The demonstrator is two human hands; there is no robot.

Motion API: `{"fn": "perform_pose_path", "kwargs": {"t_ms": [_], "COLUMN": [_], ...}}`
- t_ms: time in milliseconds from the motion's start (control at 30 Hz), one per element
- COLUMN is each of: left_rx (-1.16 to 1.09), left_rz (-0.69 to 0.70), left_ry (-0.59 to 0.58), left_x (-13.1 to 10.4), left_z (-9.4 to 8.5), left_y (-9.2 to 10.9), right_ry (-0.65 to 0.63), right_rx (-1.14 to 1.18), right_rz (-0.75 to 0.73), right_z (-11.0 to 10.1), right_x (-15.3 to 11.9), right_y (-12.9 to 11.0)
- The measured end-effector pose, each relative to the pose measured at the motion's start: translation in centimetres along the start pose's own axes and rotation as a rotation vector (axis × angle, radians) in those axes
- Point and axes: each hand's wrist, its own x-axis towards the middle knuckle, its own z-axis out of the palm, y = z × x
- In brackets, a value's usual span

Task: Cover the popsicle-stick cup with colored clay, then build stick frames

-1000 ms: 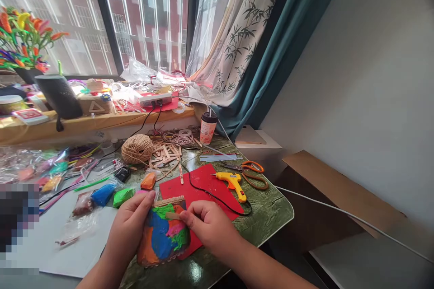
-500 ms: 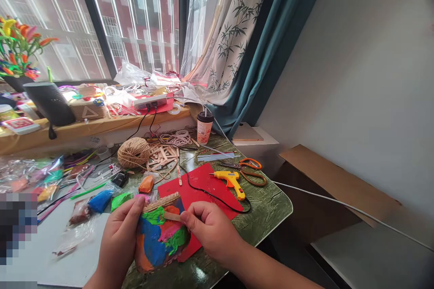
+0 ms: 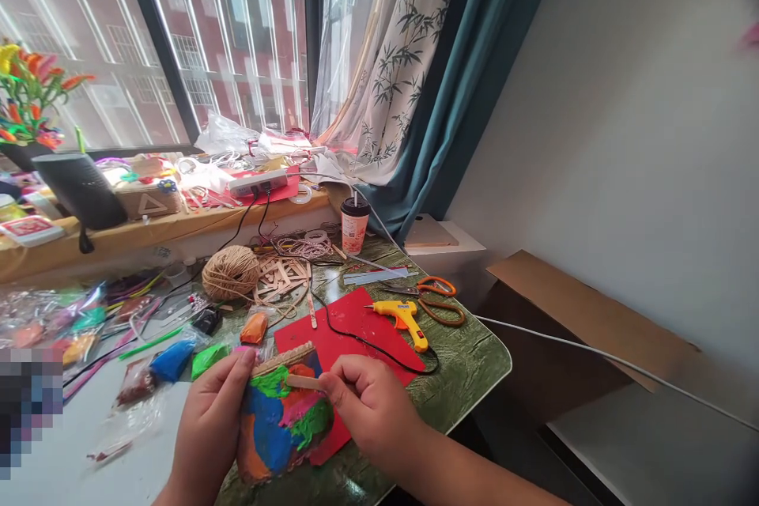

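Flat wooden stick [image 3: 303, 382] on lumpy clay panel [image 3: 278, 423]

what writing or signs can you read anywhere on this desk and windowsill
No words are readable.
Glue gun: small label, too blurred.
Cup: print too small.
Box on the sill: a triangle outline, no letters.
Red-and-white card: print blurred.

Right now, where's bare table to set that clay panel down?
Free: the red sheet between the popsicle stick and cord, and green table below the glue gun. Crowded: clay bags, twine ball, stick pile. Both hands hold the clay panel.
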Motion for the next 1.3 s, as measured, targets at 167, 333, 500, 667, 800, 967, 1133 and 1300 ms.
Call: {"fn": "perform_pose_path", "kwargs": {"t_ms": [167,333,500,667,800,967,1133,1300], "left_rx": [0.009,0.029,-0.022,-0.057,-0.074,-0.091,-0.180,-0.269], "left_rz": [-0.014,-0.012,-0.081,-0.120,-0.122,-0.163,-0.245,-0.284], "left_ry": [0.013,0.000,-0.098,-0.147,-0.165,-0.111,-0.104,-0.105], "left_x": [0.2,0.2,-0.2,-0.4,-0.5,-0.5,-0.6,-0.6], "left_z": [-0.2,0.0,0.5,0.9,1.1,1.3,1.3,1.3], "left_y": [-0.2,0.1,0.3,0.6,0.9,1.0,0.8,0.7], "right_ry": [0.083,-0.085,-0.094,-0.097,-0.128,-0.131,-0.131,-0.142], "right_rx": [-0.042,0.074,0.003,-0.067,-0.006,0.034,0.026,0.040], "right_rz": [-0.042,0.041,0.063,0.018,0.062,0.103,0.119,0.137], "right_z": [-0.8,-0.4,0.2,0.2,0.3,0.2,0.0,-0.1], "right_x": [0.5,1.3,1.5,1.6,1.8,1.9,2.0,2.3], "right_y": [-0.4,-0.7,-0.8,-0.9,-0.5,-0.2,-0.3,-0.5]}}
